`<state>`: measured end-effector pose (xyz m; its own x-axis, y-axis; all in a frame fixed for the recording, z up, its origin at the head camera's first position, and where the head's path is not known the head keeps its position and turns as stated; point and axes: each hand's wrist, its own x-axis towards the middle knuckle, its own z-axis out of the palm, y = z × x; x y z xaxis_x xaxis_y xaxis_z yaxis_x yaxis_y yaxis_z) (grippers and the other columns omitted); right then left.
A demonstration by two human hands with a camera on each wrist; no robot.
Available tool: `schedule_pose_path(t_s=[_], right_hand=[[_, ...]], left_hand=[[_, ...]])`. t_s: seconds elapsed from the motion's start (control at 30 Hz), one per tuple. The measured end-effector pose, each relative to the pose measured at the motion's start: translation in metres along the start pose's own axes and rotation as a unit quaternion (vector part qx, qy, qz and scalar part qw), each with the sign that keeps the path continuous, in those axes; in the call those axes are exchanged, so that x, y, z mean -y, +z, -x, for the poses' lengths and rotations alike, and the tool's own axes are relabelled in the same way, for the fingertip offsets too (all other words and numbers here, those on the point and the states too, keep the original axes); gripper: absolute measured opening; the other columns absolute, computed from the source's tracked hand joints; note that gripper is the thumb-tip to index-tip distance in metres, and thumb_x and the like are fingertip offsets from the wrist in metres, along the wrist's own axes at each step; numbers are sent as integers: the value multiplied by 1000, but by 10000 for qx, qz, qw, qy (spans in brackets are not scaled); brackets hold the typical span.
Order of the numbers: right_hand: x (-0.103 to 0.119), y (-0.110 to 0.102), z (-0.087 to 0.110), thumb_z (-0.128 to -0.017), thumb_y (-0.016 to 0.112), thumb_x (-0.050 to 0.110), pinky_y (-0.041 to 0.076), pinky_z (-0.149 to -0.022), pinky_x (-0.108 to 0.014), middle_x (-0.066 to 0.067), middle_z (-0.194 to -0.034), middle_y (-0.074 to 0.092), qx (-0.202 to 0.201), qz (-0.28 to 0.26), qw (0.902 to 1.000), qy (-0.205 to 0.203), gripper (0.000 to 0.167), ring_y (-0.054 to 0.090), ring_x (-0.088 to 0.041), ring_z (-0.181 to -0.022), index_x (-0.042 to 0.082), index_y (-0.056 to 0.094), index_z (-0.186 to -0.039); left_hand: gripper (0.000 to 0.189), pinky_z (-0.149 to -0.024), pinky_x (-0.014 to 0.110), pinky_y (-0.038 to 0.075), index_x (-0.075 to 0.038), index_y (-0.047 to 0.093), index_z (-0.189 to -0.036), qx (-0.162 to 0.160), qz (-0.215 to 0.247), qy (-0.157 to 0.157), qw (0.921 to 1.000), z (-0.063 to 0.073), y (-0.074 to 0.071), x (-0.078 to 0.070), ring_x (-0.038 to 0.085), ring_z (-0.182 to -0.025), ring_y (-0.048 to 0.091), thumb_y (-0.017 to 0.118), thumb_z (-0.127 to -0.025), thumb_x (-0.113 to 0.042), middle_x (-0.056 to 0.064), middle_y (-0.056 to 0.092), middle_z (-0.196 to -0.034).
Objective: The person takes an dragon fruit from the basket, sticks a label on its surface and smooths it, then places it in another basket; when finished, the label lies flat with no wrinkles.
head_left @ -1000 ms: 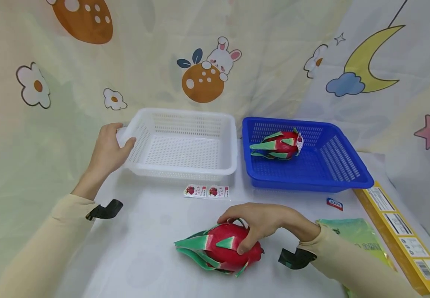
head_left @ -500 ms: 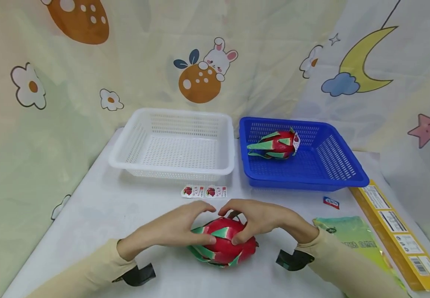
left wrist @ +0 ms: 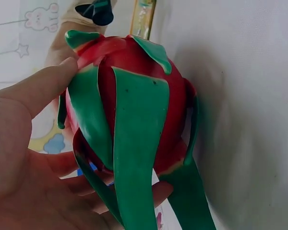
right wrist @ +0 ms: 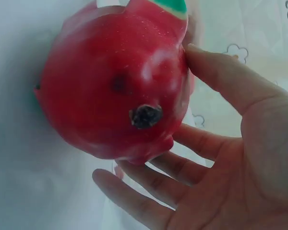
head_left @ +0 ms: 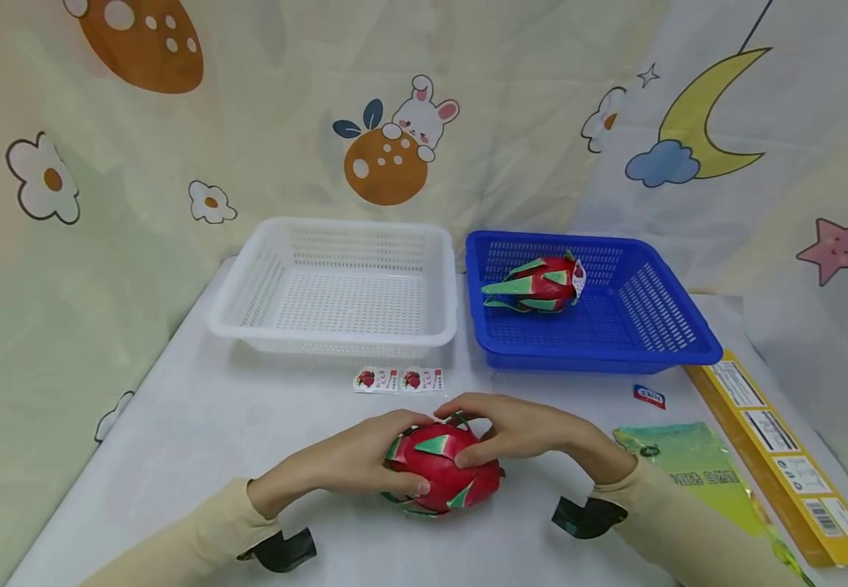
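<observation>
In the head view, a red dragon fruit (head_left: 442, 469) with green-tipped scales is held low between both hands, over the white table's front middle. My left hand (head_left: 361, 452) grips its leafy end, thumb on the near side and fingers behind. The right hand (head_left: 523, 428) holds the rounded end the same way. Long green scales (left wrist: 139, 110) trail toward the palm in the left wrist view. From the right wrist, the smooth red end shows a dark stub (right wrist: 146, 116), with the thumb against its side and the fingers spread below.
Behind the hands stand a white basket (head_left: 332, 337) and a blue basket (head_left: 600, 359), the latter holding another dragon fruit (head_left: 545, 284) with a label. Two fruit stickers (head_left: 398, 380) lie before the white one. At right are a small red-blue tag (head_left: 649, 397), a green pouch (head_left: 695, 473) and a yellow box (head_left: 791, 465).
My left hand has come from the white basket's left side to the dragon fruit and taken hold of it. The fruit has turned, its long green tips now hidden behind the left hand.
</observation>
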<state>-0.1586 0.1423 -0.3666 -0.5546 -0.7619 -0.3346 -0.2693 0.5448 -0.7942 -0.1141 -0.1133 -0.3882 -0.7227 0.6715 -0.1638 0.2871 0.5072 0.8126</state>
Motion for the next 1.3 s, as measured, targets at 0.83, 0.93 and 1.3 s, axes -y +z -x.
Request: schedule_pose_path(t_s=[0.83,0.93,1.3], right_hand=[[10,-24,-31,-93,65,26,57,-85,-35,-12,-121,66,-1088,1593,9766,-953,40,63,-29,-111,7,61,-127],[15,-25,-51,-93,64,26,56,-88,-37,-10,-120,67,-953,2353,9639,-805,38,64,-27,-111,8,62,-126],[3,-8,-106,-96,58,17,56,-86,-36,-1,-124,64,-795,4535,8864,-484,28,64,-18,-110,16,65,-123]], left_hand=[[42,-103,47,46,-3,53,-134,-471,-3126,68,9487,-24,-43,31,34,-130,47,60,-95,-18,17,51,-138],[36,-104,46,45,-2,55,-129,-265,-3513,29,9359,-31,-48,38,35,-128,48,59,-94,-13,19,52,-135],[32,-109,42,41,2,59,-122,179,-3385,89,9408,-38,-49,48,33,-130,48,55,-91,-5,17,52,-137]])
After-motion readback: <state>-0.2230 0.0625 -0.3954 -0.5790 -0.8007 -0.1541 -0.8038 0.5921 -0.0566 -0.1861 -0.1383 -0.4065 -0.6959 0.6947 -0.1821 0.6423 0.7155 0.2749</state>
